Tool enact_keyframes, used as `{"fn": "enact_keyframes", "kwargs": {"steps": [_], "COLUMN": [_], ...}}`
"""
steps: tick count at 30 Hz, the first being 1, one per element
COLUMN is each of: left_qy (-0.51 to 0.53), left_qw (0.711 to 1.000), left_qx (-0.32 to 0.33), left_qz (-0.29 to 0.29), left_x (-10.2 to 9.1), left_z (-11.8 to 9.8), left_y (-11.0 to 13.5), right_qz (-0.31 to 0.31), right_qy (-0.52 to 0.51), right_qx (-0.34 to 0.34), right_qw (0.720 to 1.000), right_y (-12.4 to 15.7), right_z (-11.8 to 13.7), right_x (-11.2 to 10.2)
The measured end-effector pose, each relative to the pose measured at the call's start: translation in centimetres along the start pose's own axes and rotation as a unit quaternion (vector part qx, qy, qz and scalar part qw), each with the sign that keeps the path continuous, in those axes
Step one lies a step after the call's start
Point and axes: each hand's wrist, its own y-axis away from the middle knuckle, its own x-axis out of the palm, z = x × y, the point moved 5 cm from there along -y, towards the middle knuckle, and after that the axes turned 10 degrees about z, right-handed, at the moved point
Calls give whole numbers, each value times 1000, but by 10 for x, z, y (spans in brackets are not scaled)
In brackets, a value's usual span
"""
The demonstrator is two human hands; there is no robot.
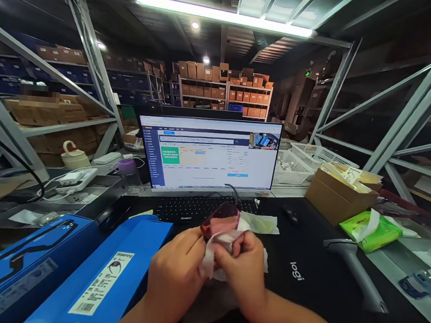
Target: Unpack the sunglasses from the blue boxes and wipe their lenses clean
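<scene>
Both my hands meet above the black desk mat (303, 273), in front of the keyboard (197, 208). My left hand (177, 270) is closed on a pair of glasses with dark reddish lenses (223, 217), held up from below. My right hand (242, 268) pinches a pale cloth (221, 241) against the lens. A thin dark arm of the glasses sticks up towards the monitor (206, 153). A flat clear plastic sleeve (261, 223) lies on the mat just beyond my hands.
A blue open case (91, 271) with a white barcode label lies at left. A mouse (290, 214), a grey handheld scanner (359, 272), a green tissue pack (370, 233) and a cardboard box (338, 193) sit at right. Metal shelving frames stand on both sides.
</scene>
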Motion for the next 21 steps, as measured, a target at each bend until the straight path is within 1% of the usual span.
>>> {"fn": "enact_keyframes", "kwargs": {"steps": [1, 2, 3, 5, 7, 8, 9, 10, 12, 13, 14, 16, 18, 19, 21], "left_qy": [-1, 1, 2, 9, 22, 28, 32, 34, 37, 43, 54, 84, 114, 127, 143], "left_qw": [1000, 1000, 1000, 1000, 998, 997, 996, 996, 996, 997, 996, 993, 987, 983, 974], "left_qx": [-5, -4, 0, 23, 53, 66, 76, 80, 68, 55, 42, 32, 41, 52, 76], "left_qz": [-4, -6, -8, -5, 12, 23, 31, 37, 39, 43, 51, 77, 109, 126, 158], "left_x": [0, 0, 1, 4, 8, 9, 9, 7, 1, -3, -6, -11, -13, -12, -11], "left_z": [1, 1, 1, -1, -5, -6, -6, -6, 0, 3, 8, 14, 17, 17, 16], "left_y": [-1, -1, -1, -1, -2, -2, -2, -3, -5, -6, -8, -11, -14, -15, -15], "right_qz": [-3, 8, 31, 82, 91, 89, 99, 121, 192, 221, 236, 224, 193, 185, 207], "right_qy": [28, 30, 4, -102, -212, -241, -245, -227, -144, -87, -27, 86, 161, 187, 236], "right_qx": [-12, -13, -3, 39, 65, 72, 81, 87, 89, 77, 52, -11, -70, -91, -115], "right_qw": [1000, 999, 1000, 991, 971, 964, 961, 962, 967, 968, 970, 971, 965, 960, 943], "right_y": [3, 4, 2, -7, -22, -29, -36, -43, -52, -55, -57, -60, -59, -58, -53], "right_z": [-1, -1, -1, 1, 6, 10, 13, 16, 23, 29, 35, 50, 63, 68, 72], "right_x": [1, 2, 3, 2, -4, -9, -14, -19, -29, -37, -46, -67, -84, -88, -85]}}
